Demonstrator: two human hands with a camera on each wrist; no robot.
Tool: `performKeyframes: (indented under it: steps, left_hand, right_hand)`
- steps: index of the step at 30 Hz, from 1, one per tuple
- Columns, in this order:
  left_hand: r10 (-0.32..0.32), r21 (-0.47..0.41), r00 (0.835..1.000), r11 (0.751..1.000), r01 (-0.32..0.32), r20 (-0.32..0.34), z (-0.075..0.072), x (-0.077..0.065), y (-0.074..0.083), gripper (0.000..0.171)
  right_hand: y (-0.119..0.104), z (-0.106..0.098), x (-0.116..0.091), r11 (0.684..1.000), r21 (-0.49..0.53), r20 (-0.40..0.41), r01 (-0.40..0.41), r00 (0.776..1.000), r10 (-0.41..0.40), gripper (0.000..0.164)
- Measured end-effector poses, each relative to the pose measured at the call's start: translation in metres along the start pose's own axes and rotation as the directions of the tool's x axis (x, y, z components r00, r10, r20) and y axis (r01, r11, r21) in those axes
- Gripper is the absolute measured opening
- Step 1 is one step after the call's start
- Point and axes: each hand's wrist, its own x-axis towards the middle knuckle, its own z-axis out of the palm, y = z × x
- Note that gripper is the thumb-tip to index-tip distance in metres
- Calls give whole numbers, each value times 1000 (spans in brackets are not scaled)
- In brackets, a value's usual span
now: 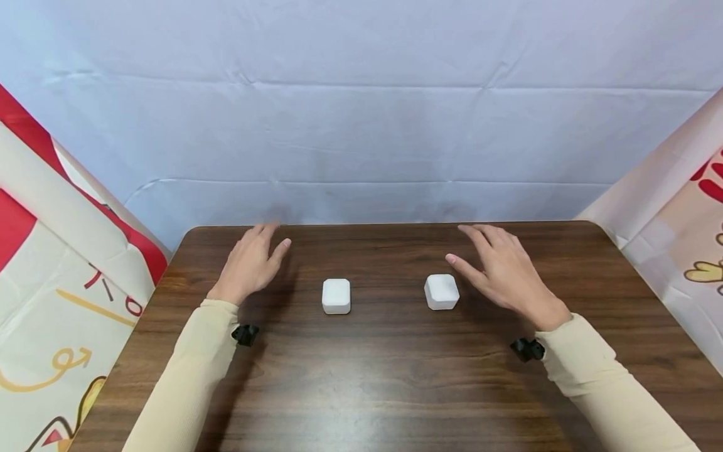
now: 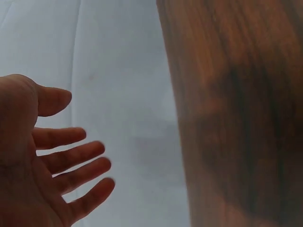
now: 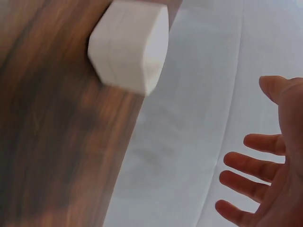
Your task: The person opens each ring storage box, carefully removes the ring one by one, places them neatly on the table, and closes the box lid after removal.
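Two small white blocks with bevelled corners sit apart on a dark wooden table [image 1: 361,376]. The left white block [image 1: 336,296] is nearer my left hand [image 1: 246,263], which hovers to its left with fingers spread and nothing held. Just right of the right white block [image 1: 442,292] is my right hand [image 1: 504,271], fingers extended and thumb apart, not touching it. In the right wrist view, that block [image 3: 125,47] shows beyond the empty right palm [image 3: 289,184]. The left wrist view shows the left palm [image 2: 23,165] with loosely spread fingers and no block.
A pale cloth backdrop [image 1: 361,138] hangs behind the table's far edge. Printed cloths stand at the left [image 1: 62,326] and right [image 1: 683,238]. Each wrist carries a small black device, one on the left [image 1: 245,335] and one on the right [image 1: 528,349].
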Motion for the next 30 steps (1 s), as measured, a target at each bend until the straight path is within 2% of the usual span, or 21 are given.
performKeyframes:
  steps: [3, 7, 13, 21, 27, 30]
  left_hand:
    - [-9, -92, 997, 996, 16, 72, 8, -3, 0, 50]
    - [2, -207, 987, 978, 31, 158, 19, -9, 0, 46]
    - [24, -308, 973, 950, 49, 230, 34, -17, -3, 44]
    - [90, -351, 947, 936, 26, 310, 52, -23, -5, 48]
    - [149, -347, 935, 937, -30, 323, 61, -25, 2, 60]
    - [154, -352, 933, 935, -31, 326, 63, -25, 6, 66]
  right_hand:
    - [-9, 5, -4, 1000, 24, 4, 0, 1000, 0, 58]
    - [-21, 12, -8, 998, 49, -2, 31, 1000, -31, 57]
    - [-38, 21, -11, 994, 98, 18, 56, 998, -59, 56]
    - [-55, 36, -13, 990, 125, 64, 62, 995, -71, 56]
    - [-67, 47, -14, 985, 152, 99, 81, 990, -96, 54]
    - [-73, 53, -14, 983, 162, 110, 90, 988, -109, 53]
